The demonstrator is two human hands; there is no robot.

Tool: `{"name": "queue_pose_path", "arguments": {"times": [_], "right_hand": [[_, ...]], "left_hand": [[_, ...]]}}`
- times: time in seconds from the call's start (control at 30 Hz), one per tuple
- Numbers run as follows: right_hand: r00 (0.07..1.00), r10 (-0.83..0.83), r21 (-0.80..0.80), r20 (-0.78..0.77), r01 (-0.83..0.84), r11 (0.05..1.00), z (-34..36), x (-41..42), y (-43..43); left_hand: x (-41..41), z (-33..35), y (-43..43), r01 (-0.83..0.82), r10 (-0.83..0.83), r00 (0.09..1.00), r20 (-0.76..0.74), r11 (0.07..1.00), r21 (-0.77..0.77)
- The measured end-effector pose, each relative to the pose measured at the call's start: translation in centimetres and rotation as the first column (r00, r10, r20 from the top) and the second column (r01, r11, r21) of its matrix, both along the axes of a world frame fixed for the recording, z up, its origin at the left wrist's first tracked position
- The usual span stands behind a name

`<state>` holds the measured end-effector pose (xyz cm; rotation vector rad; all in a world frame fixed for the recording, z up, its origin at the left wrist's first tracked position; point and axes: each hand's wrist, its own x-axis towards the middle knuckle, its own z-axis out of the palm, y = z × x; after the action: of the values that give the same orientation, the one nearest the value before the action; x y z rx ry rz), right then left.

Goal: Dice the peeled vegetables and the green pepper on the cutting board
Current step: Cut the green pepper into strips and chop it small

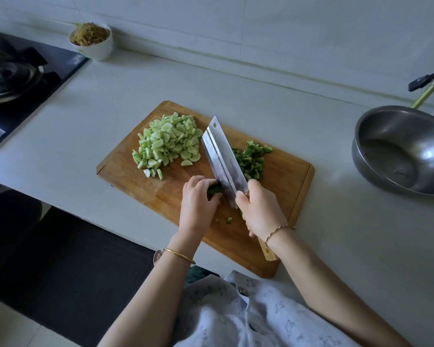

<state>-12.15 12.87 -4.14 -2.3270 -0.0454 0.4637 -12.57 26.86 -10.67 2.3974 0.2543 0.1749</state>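
At frame centre, the right hand (259, 209) grips the cleaver (223, 161); the left hand (198, 201) pins the green pepper (214, 189) to the cutting board (281, 176).

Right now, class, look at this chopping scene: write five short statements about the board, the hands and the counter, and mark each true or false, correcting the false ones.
1. The right hand grips the cleaver. True.
2. The left hand lies flat on the counter. False: it holds the uncut pepper on the board beside the blade.
3. The pale dice lie left of the blade, the pepper dice right of it. True.
4. The steel bowl is full of diced vegetables. False: no vegetables are in it.
5. The white cup stands on the board. False: it stands by the wall, near the stove.
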Motion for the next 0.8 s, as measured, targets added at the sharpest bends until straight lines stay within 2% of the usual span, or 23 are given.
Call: {"name": "queue_pose_path", "arguments": {"times": [0.27,0.37,0.53,0.8], "right_hand": [[1.0,0.008,-0.009,-0.016,-0.008,1.0,-0.13,-0.06,-0.23],[1.0,0.025,-0.012,-0.006,-0.025,1.0,0.17,-0.04,-0.25],[0.998,0.058,-0.045,0.0,-0.058,0.997,0.32,-0.12,-0.09],[0.999,0.042,-0.062,0.016,-0.041,0.997,0.22,-0.47,-0.06]], "left_hand": [[-0.19,0.67,-0.22,-0.011,0.019,0.994,-0.105,0.997,0.077],[-0.35,0.57,-0.14,0.0,0.007,0.991,-0.134,0.998,0.055],[-0.44,0.33,0.01,-0.009,0.007,0.996,-0.084,1.0,-0.022],[-0.35,0.02,-0.17,-0.038,0.039,0.999,-0.014,0.999,0.007]]}}
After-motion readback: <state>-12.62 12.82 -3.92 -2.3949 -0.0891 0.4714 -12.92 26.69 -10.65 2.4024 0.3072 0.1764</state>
